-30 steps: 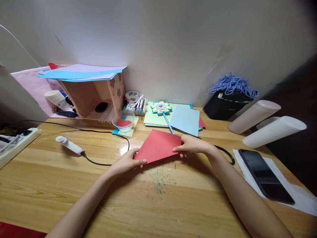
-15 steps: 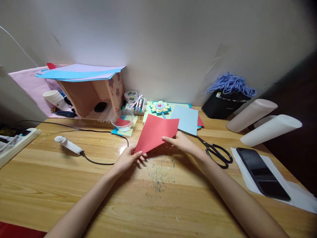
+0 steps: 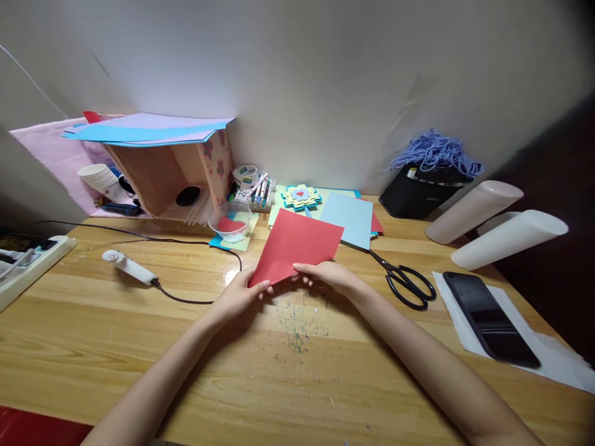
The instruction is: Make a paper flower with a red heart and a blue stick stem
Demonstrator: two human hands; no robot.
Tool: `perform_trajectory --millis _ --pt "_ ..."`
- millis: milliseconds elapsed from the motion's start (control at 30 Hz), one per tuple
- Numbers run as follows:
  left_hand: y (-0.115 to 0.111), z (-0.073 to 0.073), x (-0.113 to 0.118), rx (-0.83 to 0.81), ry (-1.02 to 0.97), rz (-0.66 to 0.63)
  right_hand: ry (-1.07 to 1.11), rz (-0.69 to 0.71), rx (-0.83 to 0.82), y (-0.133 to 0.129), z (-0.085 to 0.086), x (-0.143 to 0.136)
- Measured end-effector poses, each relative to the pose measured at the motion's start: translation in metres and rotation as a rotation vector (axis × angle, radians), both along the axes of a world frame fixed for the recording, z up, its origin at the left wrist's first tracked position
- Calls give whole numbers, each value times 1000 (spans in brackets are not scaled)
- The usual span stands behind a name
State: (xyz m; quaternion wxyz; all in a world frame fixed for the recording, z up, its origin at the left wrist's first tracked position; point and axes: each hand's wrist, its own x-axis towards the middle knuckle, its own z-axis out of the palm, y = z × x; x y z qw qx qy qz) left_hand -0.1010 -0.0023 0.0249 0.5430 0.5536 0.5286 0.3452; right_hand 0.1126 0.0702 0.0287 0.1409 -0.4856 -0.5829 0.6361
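Observation:
A sheet of red paper is held tilted above the table, between both hands. My left hand pinches its lower left corner, thumb on top and fingers underneath. Along the near edge, my right hand grips the sheet with the thumb over it and the fingertips below. Behind the paper lie a light blue sheet and a layered paper flower with a red heart at its centre. Black-handled scissors rest to the right of my right hand.
At left stand a cardboard box, a clear bowl with red paper, and a corded white tool. Markers sit at the back. Rightward are a black holder with yarn, white bottles and a phone.
My right hand has slid left along the sheet's near edge, closer to my left hand. The red paper's right corner now shows uncovered. The camera view has shifted slightly.

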Motion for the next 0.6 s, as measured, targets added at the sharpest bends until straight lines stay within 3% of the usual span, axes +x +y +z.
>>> perform_trajectory --millis 133,233,333,433,533,600 --pt "2 0 -6 -46 61 -1 89 53 126 22 10 25" --pt "3 -1 -7 -62 73 -20 -93 95 172 34 22 43" --pt "2 1 -9 -132 51 -122 -285 235 266 36 38 59" --pt "-1 4 -12 -228 74 -239 -459 384 252 29 62 71" --pt "-4 8 -17 -225 185 -214 -598 346 347 12 97 76" --pt "-4 9 -20 -179 281 -174 -427 419 470 -12 119 75"
